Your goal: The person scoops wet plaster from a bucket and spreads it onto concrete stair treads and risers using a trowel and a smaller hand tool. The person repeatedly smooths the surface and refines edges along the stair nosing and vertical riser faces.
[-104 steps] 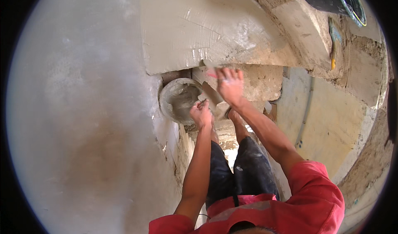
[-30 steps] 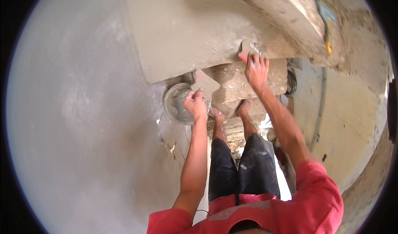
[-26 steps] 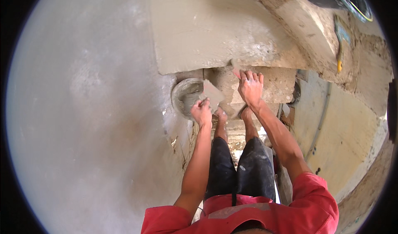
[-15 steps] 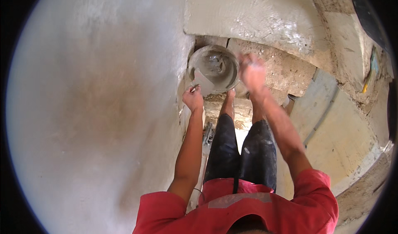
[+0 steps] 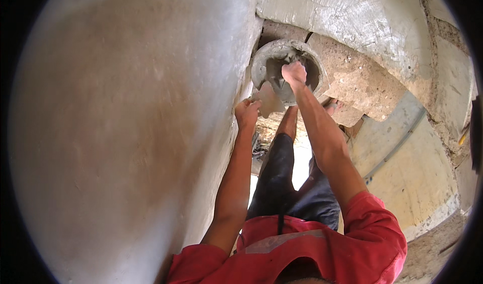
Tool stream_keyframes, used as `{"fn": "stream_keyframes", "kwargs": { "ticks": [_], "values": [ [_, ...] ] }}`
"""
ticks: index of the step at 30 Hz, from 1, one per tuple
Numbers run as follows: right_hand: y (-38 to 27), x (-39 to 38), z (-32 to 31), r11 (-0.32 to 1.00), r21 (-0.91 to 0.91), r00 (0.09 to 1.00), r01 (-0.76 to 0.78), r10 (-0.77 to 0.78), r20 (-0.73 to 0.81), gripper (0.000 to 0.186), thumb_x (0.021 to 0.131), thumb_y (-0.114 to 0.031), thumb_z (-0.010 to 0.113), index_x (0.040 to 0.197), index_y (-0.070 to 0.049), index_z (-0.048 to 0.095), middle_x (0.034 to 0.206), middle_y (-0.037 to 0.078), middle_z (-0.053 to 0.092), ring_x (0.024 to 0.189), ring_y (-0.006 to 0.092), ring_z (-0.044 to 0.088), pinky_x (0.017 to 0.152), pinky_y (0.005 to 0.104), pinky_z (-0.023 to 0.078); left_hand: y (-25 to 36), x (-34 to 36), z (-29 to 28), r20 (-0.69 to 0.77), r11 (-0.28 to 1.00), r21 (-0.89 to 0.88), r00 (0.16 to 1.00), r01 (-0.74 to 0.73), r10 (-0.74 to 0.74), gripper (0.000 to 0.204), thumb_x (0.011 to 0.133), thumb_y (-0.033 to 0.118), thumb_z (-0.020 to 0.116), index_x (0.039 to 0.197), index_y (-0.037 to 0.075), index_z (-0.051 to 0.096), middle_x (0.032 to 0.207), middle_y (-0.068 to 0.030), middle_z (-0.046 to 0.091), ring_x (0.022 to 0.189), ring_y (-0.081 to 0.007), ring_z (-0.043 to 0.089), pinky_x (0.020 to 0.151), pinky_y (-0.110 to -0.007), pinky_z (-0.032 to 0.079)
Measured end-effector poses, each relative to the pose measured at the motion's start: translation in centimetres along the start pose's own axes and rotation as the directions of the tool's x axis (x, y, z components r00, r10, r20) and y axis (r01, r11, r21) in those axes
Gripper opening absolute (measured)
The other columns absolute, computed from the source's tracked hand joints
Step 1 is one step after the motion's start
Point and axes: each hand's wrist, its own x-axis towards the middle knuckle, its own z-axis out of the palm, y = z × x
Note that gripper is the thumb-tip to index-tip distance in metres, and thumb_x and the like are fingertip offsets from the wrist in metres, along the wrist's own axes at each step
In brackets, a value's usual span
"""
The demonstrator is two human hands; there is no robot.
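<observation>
Head view: left fingers (image 5: 256, 103) pinch a scraper (image 5: 270, 100); whether right fingers (image 5: 288, 72), over the bucket (image 5: 259, 71), hold anything I cannot tell.

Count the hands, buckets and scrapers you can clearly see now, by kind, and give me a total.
Hands: 2, left hand and right hand
Bucket: 1
Scraper: 1, in the left hand
Total: 4
I can't tell whether the right hand holds another.

Right grip (image 5: 295, 72) over round bucket (image 5: 318, 62), left grip (image 5: 246, 113) on flat scraper (image 5: 270, 101)
</observation>
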Motion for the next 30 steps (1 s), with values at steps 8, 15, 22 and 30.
{"fn": "stream_keyframes", "kwargs": {
  "ticks": [8,15,22,30],
  "values": [
    [0.6,0.5,3.3,0.967,0.198,0.986,0.162,-0.167,0.010,0.036,0.088,-0.024,0.059,0.098,0.006,0.075,0.105,0.030,0.074,0.106,0.0440,0.071,0.096,0.0464,0.056,-0.5,1.6,0.0,0.227,0.998,-0.065,0.974,0.023,-0.008,0.016,0.088,0.012,0.075,0.102,0.003,0.073,0.094,-0.0058,0.075,0.076,-0.0151,0.070,0.067,-0.031,0.055],
    [1.1,-0.2,2.1,0.697,0.717,0.947,0.008,-0.235,0.219,0.031,0.088,-0.016,0.072,0.110,0.006,0.074,0.098,0.013,0.076,0.086,0.0265,0.069,0.074,0.0412,0.052,-0.6,2.8,-0.8,0.341,1.000,-0.031,0.940,-0.006,0.016,0.019,0.089,0.015,0.075,0.104,0.004,0.074,0.093,-0.0035,0.074,0.078,-0.0131,0.068,0.069,-0.031,0.053],
    [3.9,-3.4,-0.3,0.582,0.809,0.920,-0.080,-0.269,0.285,0.032,0.088,-0.036,0.079,0.097,-0.005,0.076,0.083,0.002,0.068,0.078,0.0157,0.064,0.065,0.0389,0.053,-4.0,-3.5,-2.8,0.171,0.978,0.205,0.985,-0.022,-0.013,0.033,0.089,0.016,0.076,0.117,0.000,0.072,0.106,-0.0065,0.074,0.084,-0.0150,0.067,0.077,-0.032,0.055],
    [7.5,-6.6,-6.5,0.419,0.907,0.772,-0.037,-0.565,0.292,0.029,0.092,-0.035,0.082,0.091,-0.007,0.076,0.069,-0.004,0.058,0.061,0.0075,0.053,0.054,0.0268,0.045,-6.6,-9.4,-2.7,0.048,0.990,0.037,0.990,-0.138,0.136,0.018,0.091,0.012,0.074,0.100,-0.003,0.070,0.096,-0.0069,0.071,0.081,-0.0150,0.066,0.067,-0.028,0.052]
  ]
}}
